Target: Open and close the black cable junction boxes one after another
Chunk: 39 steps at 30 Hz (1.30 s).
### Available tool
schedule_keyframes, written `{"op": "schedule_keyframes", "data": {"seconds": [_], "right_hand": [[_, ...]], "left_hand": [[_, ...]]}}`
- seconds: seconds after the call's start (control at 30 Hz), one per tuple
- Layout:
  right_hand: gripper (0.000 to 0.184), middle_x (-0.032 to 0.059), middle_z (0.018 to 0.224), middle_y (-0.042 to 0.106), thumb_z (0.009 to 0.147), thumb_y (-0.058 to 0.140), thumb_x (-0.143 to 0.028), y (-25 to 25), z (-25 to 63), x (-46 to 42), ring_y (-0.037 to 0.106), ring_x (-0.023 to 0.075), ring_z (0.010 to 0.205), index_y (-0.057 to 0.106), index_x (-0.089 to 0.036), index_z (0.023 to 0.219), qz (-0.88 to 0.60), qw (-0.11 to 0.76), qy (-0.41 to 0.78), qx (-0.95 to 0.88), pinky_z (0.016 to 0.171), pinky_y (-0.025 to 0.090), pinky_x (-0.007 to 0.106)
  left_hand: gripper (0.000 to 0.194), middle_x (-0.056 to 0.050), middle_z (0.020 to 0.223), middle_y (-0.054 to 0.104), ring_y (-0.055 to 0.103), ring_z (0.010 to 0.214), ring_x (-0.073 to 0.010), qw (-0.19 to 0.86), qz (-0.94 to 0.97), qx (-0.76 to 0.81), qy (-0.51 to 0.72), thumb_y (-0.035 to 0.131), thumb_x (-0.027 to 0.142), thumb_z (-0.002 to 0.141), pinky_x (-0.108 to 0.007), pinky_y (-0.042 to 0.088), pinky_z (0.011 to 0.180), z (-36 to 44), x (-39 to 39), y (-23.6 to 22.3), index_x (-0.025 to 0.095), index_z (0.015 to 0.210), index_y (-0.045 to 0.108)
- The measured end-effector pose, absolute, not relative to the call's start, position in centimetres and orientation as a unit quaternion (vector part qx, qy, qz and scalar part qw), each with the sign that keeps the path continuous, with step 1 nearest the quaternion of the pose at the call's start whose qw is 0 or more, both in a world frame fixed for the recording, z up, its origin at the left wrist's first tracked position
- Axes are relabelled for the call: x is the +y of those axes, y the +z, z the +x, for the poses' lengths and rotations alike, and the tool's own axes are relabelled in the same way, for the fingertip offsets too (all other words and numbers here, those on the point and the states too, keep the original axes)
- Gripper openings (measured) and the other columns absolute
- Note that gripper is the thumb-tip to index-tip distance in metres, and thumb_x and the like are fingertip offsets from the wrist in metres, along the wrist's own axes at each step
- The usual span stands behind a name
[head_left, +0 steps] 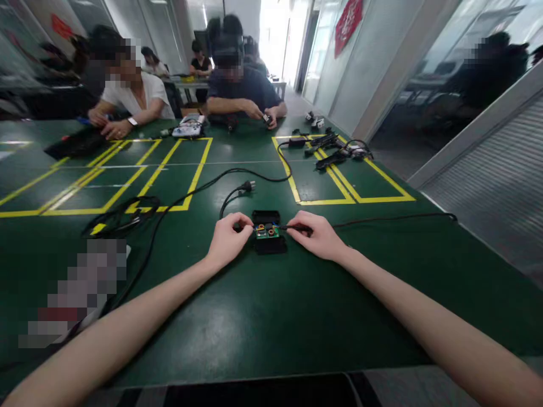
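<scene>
An open black power adapter case lies on the green table, with a green circuit board and copper coils showing inside. My left hand pinches the black cable at the case's left end. My right hand pinches the black cable entering the case on the right. The left cable loops away to a plug lying on the table.
Yellow tape marks rectangles across the table. A coil of black cable lies at the left, and more black adapters and cables at the back right. Two people sit opposite, working with small parts. A blurred object rests near my left forearm.
</scene>
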State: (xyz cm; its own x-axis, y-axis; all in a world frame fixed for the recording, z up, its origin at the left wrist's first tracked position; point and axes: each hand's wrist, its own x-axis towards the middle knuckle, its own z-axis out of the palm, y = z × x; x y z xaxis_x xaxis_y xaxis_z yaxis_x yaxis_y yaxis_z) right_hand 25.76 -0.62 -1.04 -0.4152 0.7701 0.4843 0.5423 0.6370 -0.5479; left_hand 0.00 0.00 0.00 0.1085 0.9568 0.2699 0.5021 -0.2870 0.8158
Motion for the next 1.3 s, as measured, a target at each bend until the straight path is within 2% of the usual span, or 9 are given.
{"op": "schedule_keyframes", "data": {"seconds": [0.23, 0.43, 0.8, 0.97, 1.13, 1.3], "right_hand": [[0.010, 0.0017, 0.078, 0.060, 0.095, 0.061, -0.024, -0.59, 25.68, -1.03, 0.052, 0.0133, 0.062, 0.067, -0.020, 0.088, -0.378, 0.376, 0.156, -0.831, 0.056, 0.040, 0.027], [0.011, 0.0023, 0.077, 0.061, 0.094, 0.062, -0.024, -0.29, 25.82, -1.23, 0.053, 0.0133, 0.062, 0.067, -0.020, 0.085, -0.359, 0.376, 0.172, -0.837, 0.055, 0.040, 0.026], [0.011, 0.0015, 0.073, 0.062, 0.091, 0.064, -0.024, -0.05, 25.80, -1.44, 0.052, 0.0120, 0.059, 0.068, -0.020, 0.081, -0.336, 0.371, 0.192, -0.844, 0.051, 0.040, 0.025], [0.013, 0.0006, 0.071, 0.061, 0.090, 0.064, -0.025, -0.34, 25.79, -1.23, 0.052, 0.0115, 0.058, 0.068, -0.020, 0.080, -0.353, 0.363, 0.169, -0.846, 0.052, 0.039, 0.025], [0.009, 0.0017, 0.074, 0.065, 0.088, 0.064, -0.023, -0.60, 25.76, -1.07, 0.060, 0.0140, 0.064, 0.068, -0.020, 0.081, -0.379, 0.350, 0.149, -0.844, 0.058, 0.044, 0.026], [0.009, 0.0028, 0.078, 0.069, 0.090, 0.062, -0.024, -0.47, 25.71, -1.13, 0.063, 0.0157, 0.068, 0.070, -0.021, 0.086, -0.393, 0.344, 0.144, -0.841, 0.062, 0.047, 0.028]], "left_hand": [[0.016, 0.000, 0.071, 0.069, 0.060, 0.069, -0.0165, 0.280, 0.698, 0.519, 0.407, 0.054, 0.022, 0.076, -0.029, 0.048, 0.073, -0.10, -0.15, 0.29, 0.019, 0.071, 0.069], [0.028, -0.002, 0.068, 0.068, 0.063, 0.072, -0.0184, 0.363, 0.668, 0.489, 0.428, 0.041, 0.026, 0.079, -0.028, 0.051, 0.072, 0.04, -0.23, 0.77, 0.020, 0.064, 0.065], [0.026, -0.002, 0.061, 0.062, 0.057, 0.062, -0.0161, 0.393, 0.651, 0.472, 0.446, 0.042, 0.026, 0.077, -0.026, 0.047, 0.061, 0.13, -0.41, 0.75, 0.019, 0.062, 0.063], [0.026, -0.002, 0.062, 0.062, 0.058, 0.063, -0.0162, 0.390, 0.658, 0.477, 0.433, 0.042, 0.025, 0.077, -0.026, 0.048, 0.062, 0.06, -0.40, 0.83, 0.019, 0.063, 0.063], [0.029, -0.001, 0.064, 0.065, 0.061, 0.067, -0.0172, 0.363, 0.672, 0.502, 0.406, 0.041, 0.026, 0.080, -0.027, 0.047, 0.066, 0.06, -0.46, 0.78, 0.020, 0.064, 0.064], [0.012, 0.002, 0.064, 0.064, 0.059, 0.064, -0.0159, 0.304, 0.699, 0.543, 0.352, 0.055, 0.025, 0.072, -0.026, 0.042, 0.061, 0.31, -0.67, 0.35, 0.020, 0.067, 0.064]]}}
